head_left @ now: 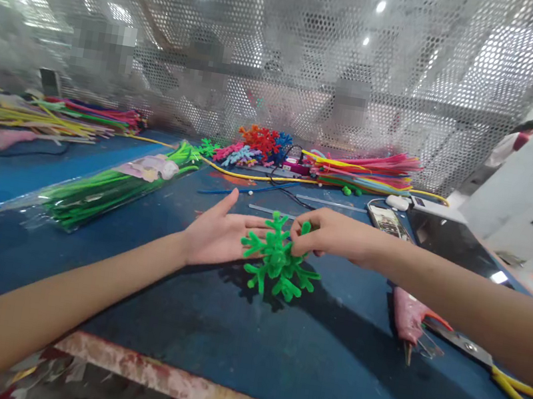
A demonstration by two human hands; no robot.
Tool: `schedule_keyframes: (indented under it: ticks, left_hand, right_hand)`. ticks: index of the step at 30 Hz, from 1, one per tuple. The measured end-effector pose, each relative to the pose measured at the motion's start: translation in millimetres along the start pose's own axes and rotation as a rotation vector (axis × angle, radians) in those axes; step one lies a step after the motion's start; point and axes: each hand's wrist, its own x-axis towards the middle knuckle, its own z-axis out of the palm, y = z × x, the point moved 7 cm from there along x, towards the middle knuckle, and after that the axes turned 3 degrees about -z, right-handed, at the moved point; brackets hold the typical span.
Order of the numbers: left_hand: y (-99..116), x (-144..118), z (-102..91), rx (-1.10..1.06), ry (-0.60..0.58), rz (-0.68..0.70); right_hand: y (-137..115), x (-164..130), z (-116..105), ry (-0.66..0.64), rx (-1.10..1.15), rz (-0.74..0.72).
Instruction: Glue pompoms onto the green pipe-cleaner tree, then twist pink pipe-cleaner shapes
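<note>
Right-hand grip point(326, 234): fingers pressed together on an upper branch of the green pipe-cleaner coral point(279, 261), pinching it from above, likely to steady or bend that branch. Left-hand grip point(223, 236): spread, palm up and flat, fingers extended under and behind the coral's left side, touching its branches like a backing surface so the soft piece does not flop while pinched. Coral itself at the middle of the blue desk point(204, 338), lower tips touching or just above the felt; cannot tell which.

Left of the hands, a clear bag of green pipe cleaners point(106, 191) lying diagonally, within reach as matching stock. Farther back against the perforated screen point(290, 48), finished corals in orange, blue and pink point(259, 144) grouped together, and a bundle of mixed-colour pipe cleaners point(367, 168) beside them. On the right, near the right forearm, a pink glue gun point(408, 320) lying on its side, nozzle toward the desk's near edge, with a yellow cable point(519, 394) trailing off right. Behind it, a phone point(387, 222) lying flat, screen up. Blurred people beyond the screen, apart from this work.
</note>
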Motion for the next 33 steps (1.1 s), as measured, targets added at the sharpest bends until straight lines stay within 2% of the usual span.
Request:
schedule_keyframes:
  ticks: [3, 7, 12, 17, 20, 26, 30, 33]
  left_hand:
    - [-4, -3, 7.0, -0.12, -0.037, -0.029]
    - [-3, -1, 4.4, -0.128, 0.028, 0.094]
    - [-2, 2, -3.7, 0.025, 0.163, 0.189]
    - [-2, 1, -8.6, 0.129, 0.229, 0.178]
    - [-2, 2, -13.9, 0.106, 0.268, 0.173]
    - [1, 4, -32.8, 0.046, 0.383, 0.191]
    - [2, 5, -41.2, 0.043, 0.416, 0.195]
    - [5, 4, -45.9, 0.047, 0.455, 0.206]
  right_hand:
    - [2, 4, -9, 0.109, 0.181, -0.009]
    - [12, 11, -17, 0.229, 0.242, 0.013]
    - [15, 18, -13, 0.218, 0.124, -0.002]
    - [10, 21, -10, 0.186, 0.057, -0.023]
    - [4, 20, -20, 0.243, 0.034, -0.028]
    - [0, -8, -56, 0.421, 0.034, -0.064]
    - [22, -38, -78, 0.525, 0.098, -0.021]
    - [45, -57, -88, 0.54, 0.172, 0.044]
